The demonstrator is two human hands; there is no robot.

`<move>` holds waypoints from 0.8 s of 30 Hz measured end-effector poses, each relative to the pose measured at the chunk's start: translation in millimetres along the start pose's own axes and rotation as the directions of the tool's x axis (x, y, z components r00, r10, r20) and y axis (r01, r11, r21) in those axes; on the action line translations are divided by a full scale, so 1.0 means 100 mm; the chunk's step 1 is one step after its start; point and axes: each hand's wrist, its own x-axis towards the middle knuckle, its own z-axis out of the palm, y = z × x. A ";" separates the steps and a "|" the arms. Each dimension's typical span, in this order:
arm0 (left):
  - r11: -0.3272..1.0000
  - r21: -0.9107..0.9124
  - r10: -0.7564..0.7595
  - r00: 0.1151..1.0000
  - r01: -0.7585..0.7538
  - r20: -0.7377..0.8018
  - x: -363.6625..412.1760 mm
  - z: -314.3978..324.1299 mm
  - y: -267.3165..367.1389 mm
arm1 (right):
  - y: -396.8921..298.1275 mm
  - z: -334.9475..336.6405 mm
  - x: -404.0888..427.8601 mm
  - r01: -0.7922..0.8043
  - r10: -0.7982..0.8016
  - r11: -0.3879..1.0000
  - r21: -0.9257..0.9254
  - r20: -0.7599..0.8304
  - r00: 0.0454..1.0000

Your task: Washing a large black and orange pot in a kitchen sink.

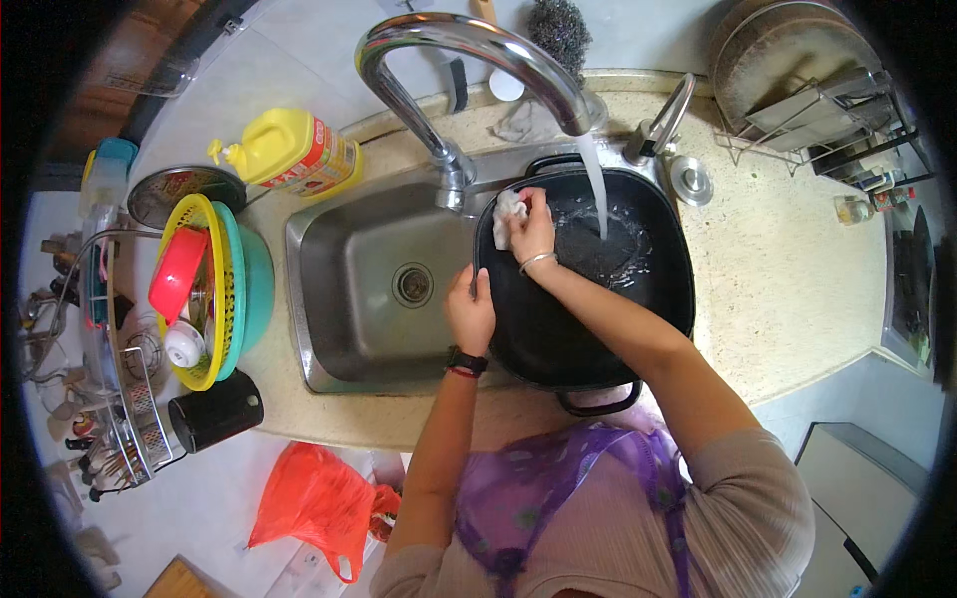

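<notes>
A large black two-handled pan [568, 329] rests over the right part of the sink, one handle towards me and the other at the back. My left hand [471, 310] grips its left rim, thumb on the inside edge. In my right hand [534, 232] is a bunched white cloth [508, 217], pressed against the pan's inner wall at the upper left. Water pours from the chrome faucet [478, 34] into the pan, where it splashes across the bottom.
The stainless steel sink basin [359, 314] with its drain lies left of the pan. A yellow jug [299, 149] with a pump stands behind it. Further left are stacked yellow and teal baskets [224, 299] holding dishes. A wire rack [815, 119] stands at the right rear.
</notes>
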 end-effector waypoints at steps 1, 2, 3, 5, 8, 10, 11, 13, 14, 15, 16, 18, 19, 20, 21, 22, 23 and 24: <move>0.997 0.016 -0.075 0.996 0.074 0.042 0.01 -0.01 -0.03 | -0.01 0.00 -0.04 0.045 -0.045 0.999 -0.009 -0.002 0.999; 0.989 0.032 -0.150 0.986 0.148 0.073 0.03 -0.03 -0.05 | -0.08 -0.02 -0.08 0.097 -0.097 0.995 -0.014 0.003 0.995; 0.974 0.048 -0.224 0.969 0.220 0.106 0.04 -0.03 -0.07 | -0.12 -0.07 -0.13 0.224 -0.223 0.974 -0.010 0.094 0.970; 0.946 -0.218 -0.250 0.968 0.239 -0.025 0.03 0.07 -0.15 | -0.26 -0.17 -0.26 0.178 -0.173 0.984 0.013 0.314 0.933; 0.866 -0.356 -0.354 0.933 0.351 0.059 0.03 -0.01 0.03 | -0.27 -0.38 -0.53 0.248 -0.241 0.968 0.049 0.473 0.847; 0.785 -0.418 -0.470 0.879 0.456 0.078 0.02 0.00 0.05 | -0.30 -0.38 -0.52 0.243 -0.258 0.966 0.092 0.451 0.855; 0.784 -0.415 -0.481 0.874 0.461 0.061 -0.01 -0.03 0.04 | -0.33 -0.37 -0.56 0.238 -0.265 0.964 0.117 0.453 0.851; 0.812 -0.453 -0.409 0.913 0.367 0.006 -0.02 0.07 -0.27 | -0.34 -0.25 -0.31 0.048 -0.082 0.995 0.086 0.455 0.887; 0.824 -0.466 -0.371 0.928 0.322 -0.014 -0.01 0.11 -0.37 | -0.26 -0.17 -0.17 0.030 -0.069 0.994 0.104 0.393 0.917; 0.782 -0.498 -0.406 0.912 0.376 0.050 0.02 0.09 -0.27 | -0.22 -0.14 -0.13 0.003 -0.047 0.993 0.116 0.377 0.925; 0.739 -0.548 -0.410 0.907 0.393 0.097 0.01 0.09 -0.28 | -0.19 -0.13 -0.15 -0.025 -0.023 0.992 0.128 0.360 0.933; 0.634 -0.656 -0.397 0.900 0.409 0.177 0.05 0.10 -0.28 | -0.21 -0.19 -0.22 -0.069 0.010 0.990 0.119 0.439 0.898; 0.606 -0.692 -0.383 0.906 0.393 0.179 0.06 0.12 -0.33 | -0.22 -0.25 -0.34 -0.067 0.012 0.993 0.094 0.491 0.871; 0.581 -0.694 -0.457 0.876 0.425 0.154 0.05 0.11 -0.33 | -0.25 -0.32 -0.48 -0.061 0.012 0.996 0.071 0.548 0.836; 0.555 -0.694 -0.524 0.841 0.459 0.137 0.06 0.11 -0.30 | -0.32 -0.43 -0.60 -0.092 -0.016 0.985 0.143 0.621 0.784; 0.526 -0.695 -0.588 0.800 0.490 0.119 0.07 0.11 -0.29 | -0.40 -0.55 -0.70 -0.021 -0.057 0.994 0.103 0.697 0.715; 0.479 -0.741 -0.555 0.816 0.471 0.160 0.03 0.10 -0.53 | -0.53 -0.65 -0.77 -0.154 0.012 0.983 0.105 0.789 0.614; 0.472 -0.735 -0.513 0.830 0.487 0.220 0.04 0.09 -0.53 | -0.56 -0.74 -0.80 -0.287 0.081 0.954 0.083 0.854 0.514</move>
